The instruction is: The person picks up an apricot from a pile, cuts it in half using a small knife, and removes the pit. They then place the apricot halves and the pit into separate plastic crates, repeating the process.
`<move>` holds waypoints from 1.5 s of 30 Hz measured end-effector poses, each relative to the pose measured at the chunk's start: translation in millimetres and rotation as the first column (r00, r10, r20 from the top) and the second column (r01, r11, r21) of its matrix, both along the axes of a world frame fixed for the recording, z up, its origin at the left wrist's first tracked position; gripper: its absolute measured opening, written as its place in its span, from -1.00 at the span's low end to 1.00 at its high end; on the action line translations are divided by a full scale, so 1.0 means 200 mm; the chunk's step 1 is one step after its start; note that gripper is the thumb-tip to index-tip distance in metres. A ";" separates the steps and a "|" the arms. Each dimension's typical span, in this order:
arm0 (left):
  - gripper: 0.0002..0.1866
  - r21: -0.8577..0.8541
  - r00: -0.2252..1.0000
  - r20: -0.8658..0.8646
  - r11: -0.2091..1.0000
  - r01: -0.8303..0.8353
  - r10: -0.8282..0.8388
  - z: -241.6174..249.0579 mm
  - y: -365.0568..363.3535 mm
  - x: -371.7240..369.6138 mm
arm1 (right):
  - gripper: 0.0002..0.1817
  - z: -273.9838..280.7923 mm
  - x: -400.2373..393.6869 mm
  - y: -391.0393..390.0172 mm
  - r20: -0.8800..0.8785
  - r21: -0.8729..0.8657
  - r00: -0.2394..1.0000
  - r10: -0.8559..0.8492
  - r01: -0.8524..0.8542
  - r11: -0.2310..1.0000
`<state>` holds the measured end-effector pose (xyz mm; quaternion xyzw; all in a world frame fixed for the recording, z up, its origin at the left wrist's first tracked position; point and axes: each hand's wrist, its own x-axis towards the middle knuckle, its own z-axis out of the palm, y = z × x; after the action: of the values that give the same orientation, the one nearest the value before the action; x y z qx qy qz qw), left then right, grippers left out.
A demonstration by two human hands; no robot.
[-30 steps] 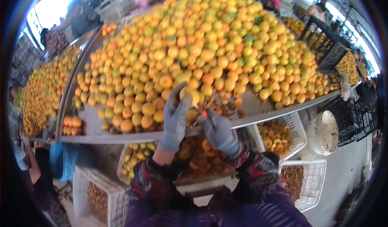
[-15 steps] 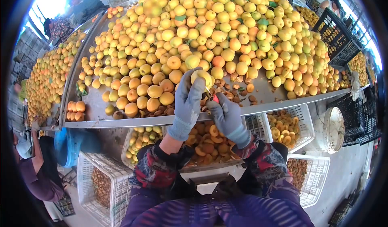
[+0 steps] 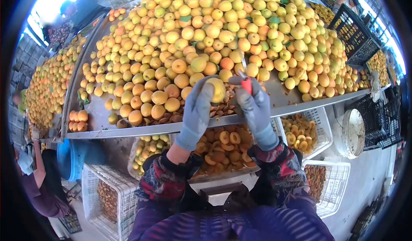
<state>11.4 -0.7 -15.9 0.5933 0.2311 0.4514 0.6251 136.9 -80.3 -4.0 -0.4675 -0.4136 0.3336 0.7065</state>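
Note:
My left hand, in a grey glove, is closed round a yellow apricot above the table's front edge. Beside it on the right, my gloved right hand grips a small knife with a red handle. Its thin blade points up and away from me, apart from the apricot. A large heap of whole apricots covers the metal table beyond my hands. Brown scraps lie near the edge. Below my hands, a container is filled with halved apricots.
White crates with brown pits stand low at left and right. A crate of apricot halves, a white bucket and black crates are to the right. A blue bucket and another person's arm are at left.
The knife has come away from the apricot and turned from pointing at it to pointing upward. My right hand has risen and moved right, while my left hand keeps hold of the fruit.

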 end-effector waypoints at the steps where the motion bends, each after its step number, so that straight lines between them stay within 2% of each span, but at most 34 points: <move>1: -0.55 0.173 0.995 -0.085 0.984 -0.036 0.051 0.02 -0.04 0.02 | -0.60 -0.03 0.01 0.02 0.102 -0.021 0.994 -0.026 0.028 0.999; 2: -0.54 0.206 0.997 -0.068 0.977 0.060 -0.047 0.01 -0.07 0.01 | -0.58 -0.06 0.01 0.04 0.232 0.033 0.970 -0.068 0.062 0.998; 3: -0.54 0.201 0.996 -0.070 0.977 0.068 -0.055 -0.02 -0.06 0.02 | -0.56 -0.08 0.00 0.04 0.354 0.091 0.929 -0.111 0.084 0.992; 5: -0.52 0.320 0.999 -0.023 0.947 -0.027 0.036 -0.10 -0.05 0.03 | -0.56 -0.08 -0.01 0.04 0.362 0.044 0.929 -0.080 0.069 0.997; 7: -0.52 0.357 0.998 -0.043 0.934 -0.023 0.041 -0.10 -0.06 0.02 | -0.57 -0.09 -0.03 0.05 0.369 0.001 0.928 -0.043 0.046 0.999; 9: -0.52 0.321 0.999 0.020 0.946 -0.044 0.040 -0.10 -0.07 0.03 | -0.59 -0.11 -0.05 0.06 0.137 0.051 0.991 0.004 -0.011 0.999; 10: -0.52 0.319 0.999 0.017 0.947 -0.041 0.038 -0.09 -0.07 0.03 | -0.59 -0.10 -0.06 0.06 0.134 0.049 0.991 0.002 -0.009 0.999; 12: -0.54 0.142 1.000 -0.009 0.990 0.019 -0.018 -0.06 -0.09 0.01 | -0.62 -0.07 -0.08 0.04 0.267 0.080 0.961 -0.074 0.055 0.995; 13: -0.54 0.139 1.000 -0.011 0.990 0.017 -0.016 -0.08 -0.09 0.00 | -0.62 -0.08 -0.08 0.04 0.265 0.078 0.962 -0.072 0.053 0.996; 15: -0.59 0.210 0.942 -0.311 0.976 -0.061 0.126 -0.16 -0.08 -0.02 | -0.66 -0.10 -0.05 0.04 0.450 0.093 0.888 -0.095 0.059 0.994; 16: -0.59 0.206 0.941 -0.315 0.977 -0.062 0.126 -0.10 -0.10 -0.03 | -0.66 -0.09 -0.04 0.03 0.447 0.089 0.890 -0.091 0.057 0.994; 17: -0.59 -0.109 0.994 -0.109 0.994 -0.006 -0.006 -0.01 -0.14 -0.02 | -0.68 -0.05 -0.03 0.02 0.572 0.105 0.815 -0.097 0.045 0.993; 18: -0.58 -0.395 0.989 0.132 0.911 0.117 -0.069 0.03 -0.16 -0.02 | -0.70 -0.04 -0.03 0.01 0.683 0.120 0.723 -0.105 0.032 0.992; 19: -0.58 -0.398 0.989 0.129 0.910 0.116 -0.070 0.00 -0.12 -0.03 | -0.70 -0.03 -0.03 -0.01 0.681 0.116 0.725 -0.104 0.033 0.993; 20: -0.56 -0.552 0.953 0.244 0.783 0.288 -0.178 -0.06 -0.06 -0.04 | -0.69 -0.03 -0.04 -0.03 0.312 -0.010 0.947 0.072 -0.072 0.997; 21: -0.54 -0.657 0.892 0.375 0.606 0.449 -0.254 -0.05 -0.02 -0.04 | -0.68 -0.03 -0.05 -0.04 -0.130 -0.077 0.969 0.208 -0.219 0.973; 22: -0.50 -0.705 0.938 0.292 0.620 0.344 -0.189 0.00 -0.05 -0.01 | -0.66 -0.07 -0.02 -0.01 -0.118 -0.068 0.982 0.146 -0.155 0.986; 23: -0.50 -0.702 0.935 0.296 0.620 0.350 -0.193 0.00 -0.04 -0.01 | -0.66 -0.05 0.01 -0.02 -0.113 -0.066 0.983 0.143 -0.151 0.986; 25: -0.48 -0.530 0.826 0.430 0.640 0.557 -0.363 -0.04 -0.02 0.00 | -0.59 0.05 0.06 -0.07 -0.255 -0.201 0.957 0.141 -0.195 0.960; 26: -0.47 -0.524 0.801 0.458 0.611 0.594 -0.385 -0.05 -0.02 0.00 | -0.38 0.05 0.04 -0.06 -0.121 -0.255 0.991 0.050 -0.080 0.964; 27: -0.47 -0.524 0.796 0.462 0.604 0.601 -0.391 -0.04 -0.02 0.00 | -0.38 0.04 0.07 -0.07 -0.118 -0.258 0.992 0.041 -0.071 0.964; 29: -0.52 -0.570 0.848 0.385 0.628 0.529 -0.365 -0.01 -0.05 0.01 | -0.40 0.03 0.13 -0.10 -0.182 -0.190 0.983 0.035 -0.070 0.979; 30: -0.60 -0.507 0.882 0.297 0.723 0.470 -0.365 0.02 -0.08 0.02 | -0.42 0.06 0.14 -0.11 -0.223 -0.175 0.974 0.037 -0.078 0.981; 31: -0.60 -0.501 0.876 0.294 0.719 0.482 -0.383 0.02 -0.10 0.03 | -0.42 0.07 0.15 -0.13 -0.223 -0.167 0.975 0.023 -0.061 0.984; 34: -0.68 -0.459 0.851 0.247 0.717 0.525 -0.464 0.02 -0.10 0.07 | -0.57 0.06 0.17 -0.15 -0.204 -0.317 0.973 0.110 -0.172 0.933; 35: -0.68 -0.446 0.845 0.243 0.718 0.534 -0.477 0.01 -0.11 0.08 | -0.65 0.03 0.14 -0.14 -0.177 -0.356 0.983 0.054 -0.115 0.927; 36: -0.69 -0.501 0.914 0.178 0.767 0.402 -0.364 0.00 -0.14 0.08 | -0.73 0.06 0.11 -0.16 -0.212 -0.377 0.977 0.019 -0.100 0.921; 37: -0.69 -0.531 0.963 0.119 0.803 0.269 -0.244 -0.01 -0.15 0.10 | -0.75 -0.04 0.11 -0.13 -0.200 -0.297 0.980 0.022 -0.082 0.951; 38: -0.70 -0.530 0.972 0.112 0.814 0.236 -0.209 -0.01 -0.16 0.10 | -0.73 -0.07 0.11 -0.12 -0.229 -0.236 0.973 0.019 -0.075 0.969; 39: -0.71 -0.527 0.979 0.107 0.825 0.205 -0.174 -0.02 -0.16 0.10 | -0.68 -0.13 0.12 -0.12 -0.070 -0.171 0.996 0.055 -0.066 0.983; 40: -0.72 -0.499 0.980 0.092 0.843 0.200 -0.178 -0.02 -0.16 0.09 | -0.62 -0.12 0.12 -0.12 0.043 -0.100 0.999 0.030 -0.026 0.995; 41: -0.73 -0.476 0.981 0.074 0.858 0.191 -0.177 -0.02 -0.15 0.09 | -0.57 -0.05 0.12 -0.14 -0.001 -0.246 0.996 0.086 -0.084 0.966; 44: -0.73 -0.414 0.946 0.115 0.851 0.322 -0.302 -0.09 -0.11 0.06 | -0.60 0.02 0.15 -0.14 -0.022 -0.228 0.991 0.129 -0.131 0.965; 45: -0.73 -0.407 0.946 0.120 0.854 0.324 -0.301 -0.08 -0.11 0.05 | -0.63 0.03 0.18 -0.14 -0.045 -0.275 0.975 0.217 -0.221 0.936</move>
<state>22.1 -22.4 -31.7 0.4620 0.2071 0.2987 0.8090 172.4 -108.0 1.6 -0.5109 -0.4072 0.4679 0.5952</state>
